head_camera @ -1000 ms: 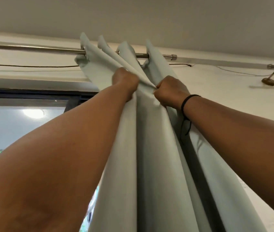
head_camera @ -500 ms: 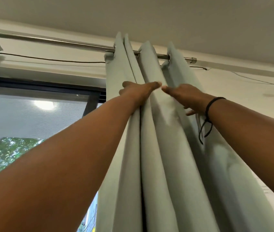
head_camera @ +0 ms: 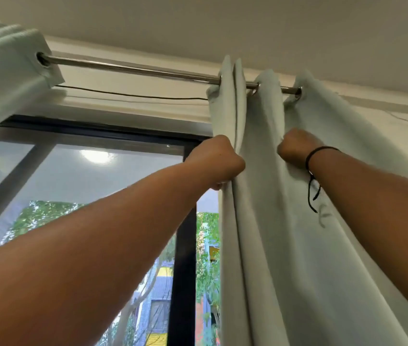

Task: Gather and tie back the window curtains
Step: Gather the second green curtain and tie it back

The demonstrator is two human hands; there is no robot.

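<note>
**Both fists in the right-hand curtain, up near the rod**

Closest to the camera are two bare forearms reaching up and away. The right one has a black cord bracelet (head_camera: 319, 156) at the wrist, loose ends dangling.

Follow the arms up: the left hand (head_camera: 216, 162) is clenched round the leading folds of the pale green curtain (head_camera: 272, 233), fingers curled into the fabric at its window-side edge. The right hand (head_camera: 295, 148) is balled up against a fold further right. It looks like it's pinching cloth, though the fingers are hidden behind the knuckles, so I'm not fully sure.

That curtain hangs bunched in pleats at the right end of the metal rod (head_camera: 135, 68), threaded on through eyelets. A second curtain (head_camera: 5, 71) is bunched at the far left of the same rod, well apart from the first.

Behind it all there's a dark-framed window (head_camera: 185, 258) with trees and buildings outside, a thin black wire (head_camera: 128, 94) along the wall under the rod, and the ceiling (head_camera: 222, 21) above.
</note>
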